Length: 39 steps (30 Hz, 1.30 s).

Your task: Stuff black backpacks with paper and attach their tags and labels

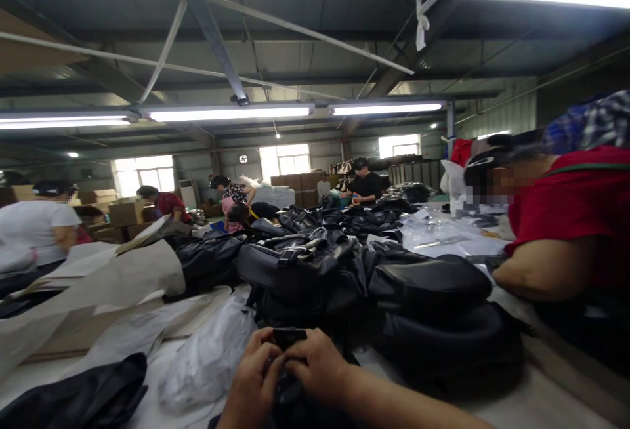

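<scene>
My left hand (253, 380) and my right hand (317, 367) meet at the bottom middle of the view, both closed on a small black bag part (289, 336) with a strap or buckle at its top. The rest of that black piece (290, 403) runs down between my wrists and out of view. Just beyond my hands lies a heap of black bags (315, 271) on the work table.
Crumpled clear plastic (209, 357) and brown paper sheets (118, 278) lie to the left. A person in a red top (566, 219) leans over the table at the right. Other people work farther back among cardboard boxes (125, 212). More black bags (433, 324) lie right.
</scene>
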Tool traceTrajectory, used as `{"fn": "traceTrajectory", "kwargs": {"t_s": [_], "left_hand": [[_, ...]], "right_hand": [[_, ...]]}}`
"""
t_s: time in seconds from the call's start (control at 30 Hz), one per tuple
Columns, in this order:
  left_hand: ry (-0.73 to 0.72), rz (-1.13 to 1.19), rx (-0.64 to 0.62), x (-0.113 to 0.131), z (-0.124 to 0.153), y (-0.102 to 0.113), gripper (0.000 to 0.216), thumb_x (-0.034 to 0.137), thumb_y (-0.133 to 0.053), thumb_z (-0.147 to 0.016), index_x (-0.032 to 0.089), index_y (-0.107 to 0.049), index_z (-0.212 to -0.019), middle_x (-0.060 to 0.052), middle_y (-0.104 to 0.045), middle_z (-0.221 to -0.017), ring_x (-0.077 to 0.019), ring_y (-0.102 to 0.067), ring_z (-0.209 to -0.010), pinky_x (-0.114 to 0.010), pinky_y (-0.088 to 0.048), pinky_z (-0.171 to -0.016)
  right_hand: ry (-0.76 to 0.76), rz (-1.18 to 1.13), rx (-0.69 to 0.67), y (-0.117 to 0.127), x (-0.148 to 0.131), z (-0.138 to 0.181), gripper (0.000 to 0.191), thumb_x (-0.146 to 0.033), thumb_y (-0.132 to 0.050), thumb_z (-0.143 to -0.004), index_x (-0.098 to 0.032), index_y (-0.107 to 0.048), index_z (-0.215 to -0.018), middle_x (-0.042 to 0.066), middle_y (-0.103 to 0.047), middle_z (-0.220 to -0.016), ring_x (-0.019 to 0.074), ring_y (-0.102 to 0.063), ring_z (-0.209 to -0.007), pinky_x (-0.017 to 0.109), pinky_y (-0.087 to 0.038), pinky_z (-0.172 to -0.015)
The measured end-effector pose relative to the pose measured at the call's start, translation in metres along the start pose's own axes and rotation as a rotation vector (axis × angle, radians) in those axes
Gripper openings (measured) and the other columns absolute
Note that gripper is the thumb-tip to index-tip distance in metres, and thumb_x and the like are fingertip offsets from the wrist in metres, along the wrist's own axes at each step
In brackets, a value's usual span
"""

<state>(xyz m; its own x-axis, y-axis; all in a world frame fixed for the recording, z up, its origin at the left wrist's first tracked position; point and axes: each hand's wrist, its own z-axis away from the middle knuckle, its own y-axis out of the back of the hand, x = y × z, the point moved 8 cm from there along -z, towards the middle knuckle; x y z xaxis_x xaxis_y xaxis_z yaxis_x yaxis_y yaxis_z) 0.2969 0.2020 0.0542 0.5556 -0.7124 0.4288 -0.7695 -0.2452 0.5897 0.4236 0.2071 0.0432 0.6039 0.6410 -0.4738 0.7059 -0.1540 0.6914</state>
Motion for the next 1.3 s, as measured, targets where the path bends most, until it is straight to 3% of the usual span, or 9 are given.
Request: {"fn": "traceTrajectory", "kwargs": {"t_s": [0.17, 0.47, 0.73, 0.9, 1.0, 1.07, 1.17, 1.3], "left_hand": [[-0.063, -0.096, 0.011, 0.007, 0.003, 0.002, 0.022, 0.027, -0.049, -0.092, 0.020, -0.065, -0.079, -0.012, -0.057, -0.118, -0.0240, -0.060, -0.110, -0.034, -0.055, -0.088], [-0.264, -0.319, 0.026, 0.019, 0.007, -0.002, 0.016, 0.018, -0.048, -0.091, 0.019, -0.061, -0.082, -0.013, -0.050, -0.134, -0.0243, -0.056, -0.117, -0.036, -0.055, -0.094], [-0.415, -0.536, 0.005, 0.030, 0.010, -0.004, 0.024, 0.007, -0.042, -0.088, 0.020, -0.062, -0.087, -0.011, -0.047, -0.140, -0.0270, -0.047, -0.128, -0.040, -0.052, -0.099], [-0.422, -0.543, -0.001, 0.031, 0.013, -0.004, 0.026, 0.007, -0.042, -0.088, 0.021, -0.063, -0.094, -0.011, -0.053, -0.133, -0.0234, -0.056, -0.116, -0.035, -0.053, -0.094], [-0.361, -0.436, -0.010, 0.030, 0.014, -0.003, 0.026, 0.010, -0.041, -0.090, 0.022, -0.064, -0.092, -0.011, -0.059, -0.123, -0.0216, -0.061, -0.107, -0.032, -0.053, -0.090], [-0.255, -0.278, -0.082, 0.024, 0.013, -0.008, 0.022, 0.015, -0.043, -0.092, 0.022, -0.064, -0.091, -0.009, -0.064, -0.109, -0.0195, -0.064, -0.096, -0.027, -0.053, -0.084], [0.024, 0.047, -0.201, 0.002, 0.013, -0.020, 0.021, 0.032, -0.047, -0.094, 0.020, -0.062, -0.085, -0.005, -0.065, -0.082, -0.0166, -0.063, -0.075, -0.023, -0.051, -0.070], [0.388, 0.433, -0.326, -0.025, 0.024, -0.042, 0.043, 0.058, -0.049, -0.088, 0.017, -0.057, -0.078, 0.001, -0.056, -0.059, -0.0113, -0.051, -0.050, -0.020, -0.041, -0.051]], "right_hand": [[0.000, -0.102, 0.008, -0.008, 0.004, -0.004, 0.015, -0.022, -0.061, -0.084, -0.022, -0.076, -0.079, 0.001, -0.070, -0.075, 0.0168, -0.064, -0.074, 0.024, -0.044, -0.069], [0.065, 0.221, 0.047, -0.005, 0.001, 0.001, 0.008, -0.021, -0.063, -0.074, -0.021, -0.070, -0.071, 0.001, -0.068, -0.074, 0.0196, -0.062, -0.074, 0.030, -0.037, -0.068], [0.039, 0.313, 0.043, -0.002, -0.002, 0.001, 0.006, -0.024, -0.062, -0.071, -0.019, -0.063, -0.067, 0.002, -0.068, -0.078, 0.0204, -0.061, -0.077, 0.032, -0.034, -0.069], [0.069, 0.327, 0.083, 0.001, -0.005, 0.002, 0.007, -0.023, -0.060, -0.072, -0.021, -0.064, -0.077, 0.002, -0.068, -0.081, 0.0206, -0.060, -0.077, 0.032, -0.033, -0.069], [0.064, 0.333, 0.094, 0.003, -0.005, 0.003, 0.006, -0.022, -0.059, -0.073, -0.021, -0.064, -0.076, 0.002, -0.068, -0.080, 0.0200, -0.060, -0.077, 0.032, -0.033, -0.070], [0.049, 0.340, 0.083, 0.004, -0.004, 0.003, 0.005, -0.021, -0.059, -0.074, -0.020, -0.063, -0.072, 0.002, -0.067, -0.078, 0.0197, -0.060, -0.078, 0.032, -0.033, -0.071], [0.038, 0.334, 0.072, 0.004, -0.001, 0.004, 0.007, -0.021, -0.058, -0.075, -0.020, -0.062, -0.068, 0.002, -0.067, -0.078, 0.0195, -0.061, -0.080, 0.032, -0.034, -0.072], [0.048, 0.313, 0.073, 0.005, -0.001, 0.004, 0.006, -0.019, -0.059, -0.072, -0.019, -0.061, -0.067, 0.002, -0.066, -0.076, 0.0184, -0.061, -0.077, 0.031, -0.034, -0.071]]}}
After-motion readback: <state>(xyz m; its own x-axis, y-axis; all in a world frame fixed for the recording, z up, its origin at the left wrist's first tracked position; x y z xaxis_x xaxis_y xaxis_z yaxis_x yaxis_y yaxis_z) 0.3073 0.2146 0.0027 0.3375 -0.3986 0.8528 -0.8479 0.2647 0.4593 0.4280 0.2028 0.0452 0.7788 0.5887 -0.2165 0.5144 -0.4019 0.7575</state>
